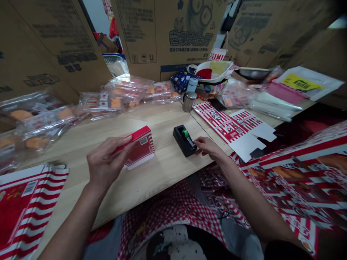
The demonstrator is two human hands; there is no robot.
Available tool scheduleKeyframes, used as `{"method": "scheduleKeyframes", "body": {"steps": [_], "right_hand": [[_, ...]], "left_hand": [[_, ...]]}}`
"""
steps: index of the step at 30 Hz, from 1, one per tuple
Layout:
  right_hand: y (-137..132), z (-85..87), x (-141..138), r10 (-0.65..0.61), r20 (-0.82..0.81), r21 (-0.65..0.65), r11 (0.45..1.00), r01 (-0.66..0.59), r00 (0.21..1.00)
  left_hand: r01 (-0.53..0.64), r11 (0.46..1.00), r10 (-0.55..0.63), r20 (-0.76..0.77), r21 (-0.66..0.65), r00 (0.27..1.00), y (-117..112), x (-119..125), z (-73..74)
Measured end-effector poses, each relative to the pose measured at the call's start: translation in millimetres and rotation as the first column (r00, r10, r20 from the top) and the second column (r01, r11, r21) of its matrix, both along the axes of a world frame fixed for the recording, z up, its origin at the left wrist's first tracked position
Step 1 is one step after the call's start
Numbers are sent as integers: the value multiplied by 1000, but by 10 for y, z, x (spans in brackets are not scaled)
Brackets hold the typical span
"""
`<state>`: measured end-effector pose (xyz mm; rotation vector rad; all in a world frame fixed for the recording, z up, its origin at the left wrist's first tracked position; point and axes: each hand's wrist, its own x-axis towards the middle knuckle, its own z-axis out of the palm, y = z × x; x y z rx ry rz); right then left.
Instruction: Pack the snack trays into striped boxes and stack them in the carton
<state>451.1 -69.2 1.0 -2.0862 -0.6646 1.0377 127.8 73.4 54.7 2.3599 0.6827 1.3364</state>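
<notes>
My left hand [108,159] grips a small red and white striped cardboard box [141,144], held tilted over the wooden table [159,180]. Its white flap hangs out at the lower edge. To the right of the box stands a black tape dispenser [180,139] with a green-cored roll of tape [185,133]. The fingers of my right hand [207,147] are pinched at the dispenser's front cutting end. Whether a piece of tape is between those fingers is too small to make out.
Clear bags with orange pieces [116,103] line the table's back. Flat striped cartons [225,124] lie at the right, more striped packaging [32,202] at the left. A metal-lidded shaker [189,101] and a white basket [217,72] stand behind. Large cardboard boxes [146,32] wall the back.
</notes>
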Motion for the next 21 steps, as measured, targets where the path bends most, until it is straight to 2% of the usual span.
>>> {"method": "scheduleKeyframes", "body": {"steps": [6, 12, 18, 21], "right_hand": [[10, 94, -51, 5, -104, 7, 1000, -4, 995], [24, 99, -61, 2, -195, 20, 1000, 2, 981], [-30, 188, -3, 8, -227, 147, 989, 27, 974], [-71, 118, 6, -9, -184, 205, 978, 48, 983]], "left_hand": [[-10, 999, 11, 4, -52, 1000, 68, 22, 10], [2, 1000, -2, 8, -28, 1000, 40, 12, -9], [21, 999, -21, 12, -25, 1000, -10, 23, 30], [28, 999, -27, 18, -40, 999, -26, 24, 43]]}}
